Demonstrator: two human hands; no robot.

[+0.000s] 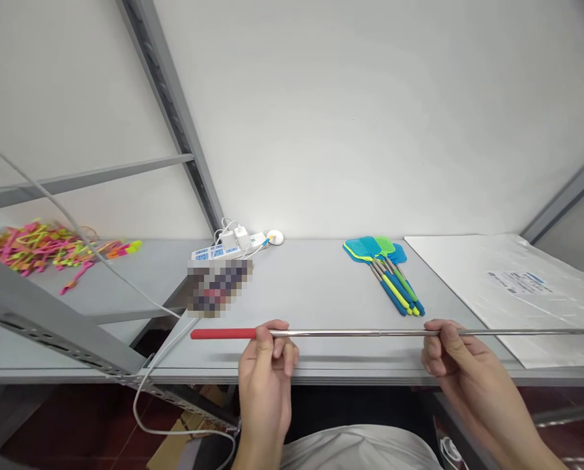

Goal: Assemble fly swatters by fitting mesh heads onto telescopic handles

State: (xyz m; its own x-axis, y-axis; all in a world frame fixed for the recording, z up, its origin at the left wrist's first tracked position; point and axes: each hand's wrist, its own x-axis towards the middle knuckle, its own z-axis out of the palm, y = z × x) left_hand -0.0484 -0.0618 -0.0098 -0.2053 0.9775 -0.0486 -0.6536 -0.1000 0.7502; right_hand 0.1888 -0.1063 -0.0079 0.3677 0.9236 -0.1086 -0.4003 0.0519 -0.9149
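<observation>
A long thin metal rod with a red grip at its left end is held level above the front of a grey table. My left hand is closed round the rod just right of the red grip. Further along, my right hand pinches the bare metal, and the rod runs on out of the right edge of the view. Behind the rod, several fly swatters with blue and green heads and handles lie in a bunch on the table.
A white power strip with plugged chargers sits at the back wall, its cable hanging off the front left. A large white plastic sheet covers the right side. Pink and yellow small parts are piled on the left shelf. Grey metal frame bars cross the left.
</observation>
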